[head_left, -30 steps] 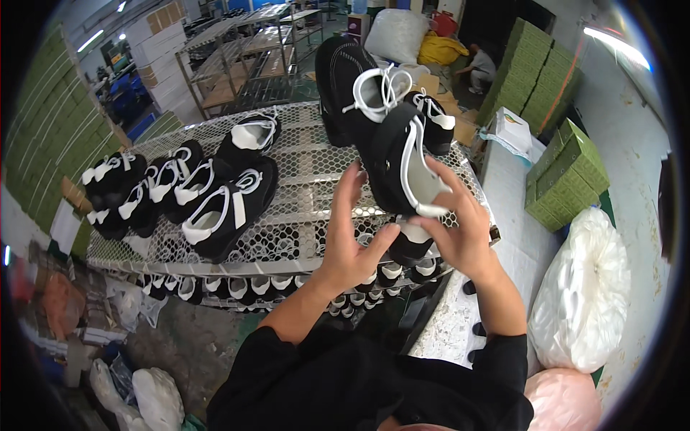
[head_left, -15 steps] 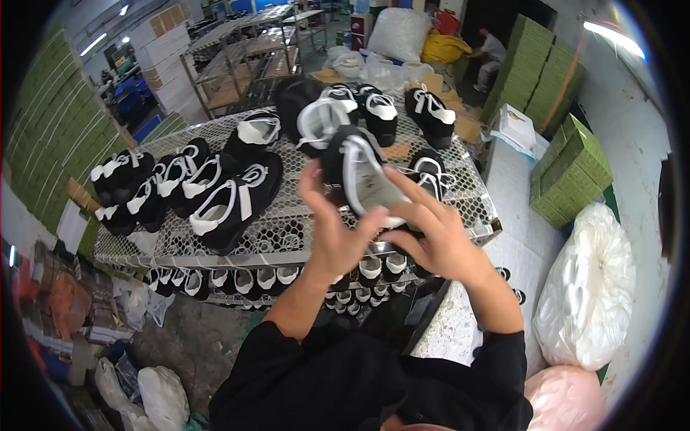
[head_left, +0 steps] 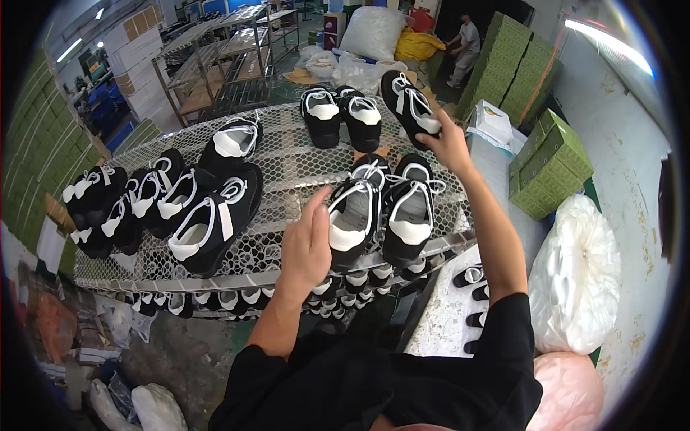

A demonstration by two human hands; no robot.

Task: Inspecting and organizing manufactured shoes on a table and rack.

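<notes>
My right hand (head_left: 447, 146) has its thumb and fingers closed around the white heel of a black shoe (head_left: 407, 103) at the far right of the mesh rack (head_left: 284, 197). This shoe has white laces and lies at a slant. Nearer to me, a black shoe with white trim (head_left: 350, 230) stands beside a similar shoe (head_left: 410, 208), heels towards me. Just left of that pair is my left hand (head_left: 307, 248), fingers stretched upward and holding nothing. Behind them stand two more black shoes (head_left: 321, 115), side by side.
Several black-and-white shoes (head_left: 215, 223) crowd the rack's left side; more fill its lower level. Green boxes (head_left: 552, 165) and a white plastic sack (head_left: 578, 276) stand along the right. Farther back are empty metal racks (head_left: 215, 65) and a crouching person (head_left: 466, 50).
The shoe that was between my hands is now down on the rack's near side. My right hand has moved away to the far-right shoe; my left hand has let go and drawn slightly left.
</notes>
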